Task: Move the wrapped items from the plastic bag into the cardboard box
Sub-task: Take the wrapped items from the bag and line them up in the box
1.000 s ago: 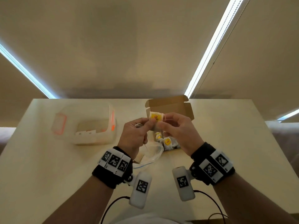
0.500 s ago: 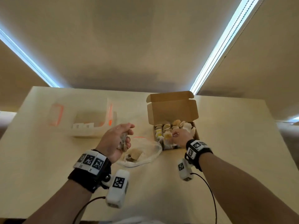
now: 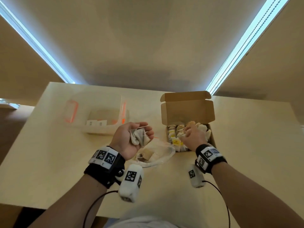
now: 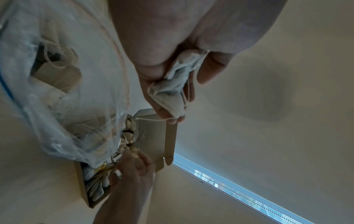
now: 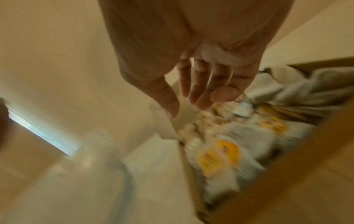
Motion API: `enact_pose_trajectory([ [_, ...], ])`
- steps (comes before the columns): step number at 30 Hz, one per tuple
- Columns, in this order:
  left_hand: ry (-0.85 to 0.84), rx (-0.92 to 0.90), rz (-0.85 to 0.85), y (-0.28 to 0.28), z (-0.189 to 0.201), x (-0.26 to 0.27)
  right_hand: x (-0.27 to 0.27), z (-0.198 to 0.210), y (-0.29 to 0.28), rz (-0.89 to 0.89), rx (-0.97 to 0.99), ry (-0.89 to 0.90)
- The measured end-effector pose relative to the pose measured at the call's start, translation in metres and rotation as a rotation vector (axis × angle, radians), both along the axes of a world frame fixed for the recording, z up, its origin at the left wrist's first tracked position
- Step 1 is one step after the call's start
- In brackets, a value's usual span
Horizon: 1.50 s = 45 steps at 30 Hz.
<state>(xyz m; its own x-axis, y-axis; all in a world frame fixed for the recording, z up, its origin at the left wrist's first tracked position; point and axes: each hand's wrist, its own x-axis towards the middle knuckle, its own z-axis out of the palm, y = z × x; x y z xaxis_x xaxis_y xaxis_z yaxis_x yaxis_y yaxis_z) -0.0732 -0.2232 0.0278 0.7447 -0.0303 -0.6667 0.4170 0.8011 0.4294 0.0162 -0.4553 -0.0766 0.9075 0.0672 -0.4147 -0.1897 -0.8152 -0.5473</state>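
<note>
Above the plastic bag (image 3: 158, 153), wrapped items (image 3: 139, 137) in curled left hand (image 3: 130, 139); right hand (image 3: 191, 137) loose-fingered over cardboard box (image 3: 187, 111).

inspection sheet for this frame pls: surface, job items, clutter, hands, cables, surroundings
Surface: pale table.
Job's things: open cardboard box nearly full of tea bags; clear plastic bag beside it, some tea bags inside.
Clutter: clear lidded container, orange clips.
Grippers: left hand grips a bunch of tea bags; right hand over the box, fingers relaxed, holding nothing.
Cables: black wrist-camera cables.
Surroundings: blinds, light at edges.
</note>
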Motion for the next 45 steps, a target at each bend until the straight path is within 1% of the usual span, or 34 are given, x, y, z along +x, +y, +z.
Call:
enact_pose_trajectory([
  [3,-0.029,0.007,0.02,-0.004,-0.001,0.003,-0.015,0.052,0.01,0.009,0.243,-0.245],
  [4,-0.035,-0.001,0.037,-0.005,-0.001,0.004,-0.022,0.07,0.017,0.028,0.303,-0.304],
  [5,-0.042,-0.009,0.055,-0.007,-0.002,0.006,-0.029,0.084,0.025,0.055,0.357,-0.321],
  [7,-0.056,-0.015,0.077,-0.01,-0.001,0.008,-0.045,0.103,0.041,0.115,0.405,-0.245],
  [9,-0.087,-0.028,0.074,-0.012,0.001,0.01,-0.058,0.107,0.057,0.132,0.374,-0.163],
  [12,-0.147,-0.058,0.032,-0.015,0.005,0.009,-0.068,0.103,0.076,0.078,0.426,-0.167],
  [15,-0.188,-0.04,0.005,-0.014,0.006,0.006,-0.074,0.101,0.079,-0.031,0.576,-0.096],
  [17,-0.188,0.02,0.048,-0.01,0.003,0.006,-0.074,0.103,0.075,-0.092,0.674,-0.036],
  [19,-0.129,0.122,0.104,-0.006,0.001,0.007,-0.072,0.106,0.069,-0.13,0.698,-0.058],
  [21,-0.036,0.212,0.102,-0.003,-0.001,0.007,-0.067,0.108,0.063,-0.154,0.678,-0.144],
  [22,-0.002,0.23,0.064,-0.002,-0.001,0.006,-0.064,0.109,0.061,-0.152,0.666,-0.211],
  [24,0.019,0.214,-0.076,-0.002,0.001,0.003,-0.06,0.11,0.056,-0.103,0.638,-0.386],
  [27,-0.05,0.153,-0.299,-0.006,0.009,0.0,-0.056,0.112,0.052,0.107,0.555,-0.667],
  [29,-0.143,0.224,-0.378,-0.01,0.015,-0.002,-0.057,0.113,0.051,0.262,0.511,-0.802],
  [30,-0.191,0.288,-0.387,-0.013,0.018,-0.003,-0.056,0.112,0.049,0.301,0.494,-0.827],
  [31,-0.232,0.357,-0.374,-0.015,0.02,-0.003,-0.056,0.111,0.046,0.308,0.485,-0.825],
  [32,-0.257,0.418,-0.349,-0.016,0.02,-0.003,-0.056,0.111,0.044,0.262,0.51,-0.779],
  [33,-0.266,0.468,-0.317,-0.017,0.02,-0.002,-0.058,0.111,0.041,0.168,0.587,-0.68],
  [34,-0.265,0.504,-0.288,-0.018,0.019,-0.002,-0.059,0.112,0.04,0.012,0.738,-0.509],
  [35,-0.262,0.528,-0.267,-0.019,0.019,-0.001,-0.061,0.115,0.039,-0.149,0.92,-0.29],
  [36,-0.261,0.545,-0.259,-0.02,0.019,0.0,-0.063,0.115,0.039,-0.254,1.064,-0.071],
  [37,-0.263,0.561,-0.267,-0.021,0.018,0.0,-0.066,0.115,0.041,-0.303,1.131,0.084],
  [38,-0.269,0.584,-0.285,-0.023,0.018,0.001,-0.068,0.115,0.043,-0.271,1.092,0.129],
  [40,-0.262,0.665,-0.324,-0.027,0.016,0.003,-0.066,0.11,0.047,-0.221,0.943,0.035],
  [42,-0.183,0.774,-0.339,-0.027,0.012,0.007,-0.053,0.1,0.041,-0.27,0.854,-0.049],
  [43,-0.12,0.797,-0.341,-0.027,0.009,0.009,-0.044,0.09,0.032,-0.291,0.797,-0.067],
  [44,-0.056,0.779,-0.343,-0.026,0.007,0.011,-0.033,0.077,0.022,-0.292,0.706,-0.08],
  [45,0.005,0.723,-0.343,-0.025,0.005,0.012,-0.023,0.064,0.011,-0.26,0.554,-0.073],
])
